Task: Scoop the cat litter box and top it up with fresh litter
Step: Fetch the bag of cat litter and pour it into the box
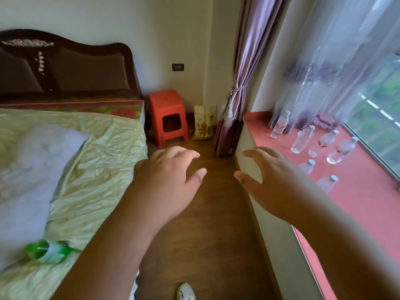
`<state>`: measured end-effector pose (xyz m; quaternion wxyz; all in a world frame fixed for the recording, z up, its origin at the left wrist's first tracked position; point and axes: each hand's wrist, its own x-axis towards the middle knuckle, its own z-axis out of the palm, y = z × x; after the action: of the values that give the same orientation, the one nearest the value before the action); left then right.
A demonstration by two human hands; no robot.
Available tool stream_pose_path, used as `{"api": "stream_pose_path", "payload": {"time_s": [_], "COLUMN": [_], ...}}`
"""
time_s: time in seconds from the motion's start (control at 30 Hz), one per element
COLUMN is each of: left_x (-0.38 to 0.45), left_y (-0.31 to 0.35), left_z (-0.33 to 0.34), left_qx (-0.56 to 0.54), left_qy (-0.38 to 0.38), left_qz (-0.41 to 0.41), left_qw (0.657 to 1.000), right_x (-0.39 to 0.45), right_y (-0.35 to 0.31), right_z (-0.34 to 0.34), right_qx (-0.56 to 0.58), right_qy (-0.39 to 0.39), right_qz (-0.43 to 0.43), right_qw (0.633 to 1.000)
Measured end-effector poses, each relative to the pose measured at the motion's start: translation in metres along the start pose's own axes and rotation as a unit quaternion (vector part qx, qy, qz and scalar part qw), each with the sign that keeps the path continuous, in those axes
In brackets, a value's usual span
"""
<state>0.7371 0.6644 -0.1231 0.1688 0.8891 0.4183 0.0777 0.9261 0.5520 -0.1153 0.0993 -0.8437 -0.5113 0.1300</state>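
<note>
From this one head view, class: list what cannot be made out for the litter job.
- Litter box and scoop: not in view.
- Bag by the red stool: print too small to read.
- Green packet on the bed: blurred.
- Shoe: cut off by the bottom edge.

A bed [91, 152] with a dark headboard [65, 68] is seen at left. A red plastic stool [166, 116] is set in the corner. Clear water bottles [322, 144] are stood on the red windowsill [368, 204], beside purple curtains [244, 68].
</note>
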Motion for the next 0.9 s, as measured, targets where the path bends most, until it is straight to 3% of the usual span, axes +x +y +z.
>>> {"api": "stream_pose_path", "payload": {"time_s": [0.37, 0.9], "left_x": [0.128, 0.393], "left_y": [-0.051, -0.026], "left_z": [-0.013, -0.011], "left_qx": [0.005, 0.020], "left_qy": [0.001, 0.032], "left_qz": [-0.057, -0.101], "left_qw": [0.998, 0.994], "right_x": [0.150, 0.445], "right_y": [-0.009, 0.053], "right_z": [-0.005, -0.081], "right_qx": [-0.007, 0.026], "right_qy": [0.001, -0.002], "right_qz": [-0.004, -0.055], "right_qw": [1.000, 0.998]}}
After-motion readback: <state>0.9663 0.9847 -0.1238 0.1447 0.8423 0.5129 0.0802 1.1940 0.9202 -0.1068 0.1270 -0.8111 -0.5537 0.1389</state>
